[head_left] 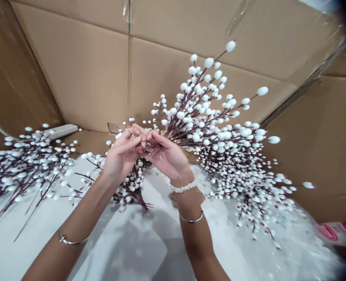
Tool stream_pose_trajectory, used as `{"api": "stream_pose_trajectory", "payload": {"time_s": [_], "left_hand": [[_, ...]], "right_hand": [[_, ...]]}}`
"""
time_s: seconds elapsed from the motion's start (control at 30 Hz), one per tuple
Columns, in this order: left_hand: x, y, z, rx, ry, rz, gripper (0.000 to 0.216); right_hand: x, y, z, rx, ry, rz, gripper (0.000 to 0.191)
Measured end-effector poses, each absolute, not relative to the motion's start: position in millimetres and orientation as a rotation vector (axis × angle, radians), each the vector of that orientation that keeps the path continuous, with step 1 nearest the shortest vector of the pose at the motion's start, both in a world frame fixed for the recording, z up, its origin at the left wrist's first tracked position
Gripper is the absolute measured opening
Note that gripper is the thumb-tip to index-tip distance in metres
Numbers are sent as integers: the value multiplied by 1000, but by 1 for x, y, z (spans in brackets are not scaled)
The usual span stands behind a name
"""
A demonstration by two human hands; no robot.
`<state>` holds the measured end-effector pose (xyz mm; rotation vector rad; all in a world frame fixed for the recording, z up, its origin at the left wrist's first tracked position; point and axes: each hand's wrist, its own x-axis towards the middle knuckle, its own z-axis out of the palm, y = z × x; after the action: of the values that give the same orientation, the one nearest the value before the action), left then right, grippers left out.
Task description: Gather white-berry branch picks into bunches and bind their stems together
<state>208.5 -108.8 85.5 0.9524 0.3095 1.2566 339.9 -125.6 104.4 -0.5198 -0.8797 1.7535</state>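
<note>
My right hand (167,155) is closed round the stem ends of a bunch of artificial white-berry branches (208,105), which fan up and to the right. My left hand (122,153) meets it from the left, fingertips pinched on the same stems. Both hands are raised above a white work surface (137,246). A smaller white-berry sprig (132,187) lies on the surface just under my hands.
A pile of white-berry branches (26,164) lies at the left and a larger heap (249,183) at the right. Cardboard walls (87,74) stand behind and at both sides. A white bar-shaped object (63,130) rests at the back left. Clear plastic wrap (301,249) lies at right.
</note>
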Motion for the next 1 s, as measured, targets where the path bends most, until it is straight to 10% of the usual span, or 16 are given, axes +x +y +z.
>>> {"api": "stream_pose_trajectory", "payload": {"time_s": [1.0], "left_hand": [[187, -93, 87, 1010, 250, 1193, 41]], "right_hand": [[345, -124, 103, -366, -737, 2099, 47]]}}
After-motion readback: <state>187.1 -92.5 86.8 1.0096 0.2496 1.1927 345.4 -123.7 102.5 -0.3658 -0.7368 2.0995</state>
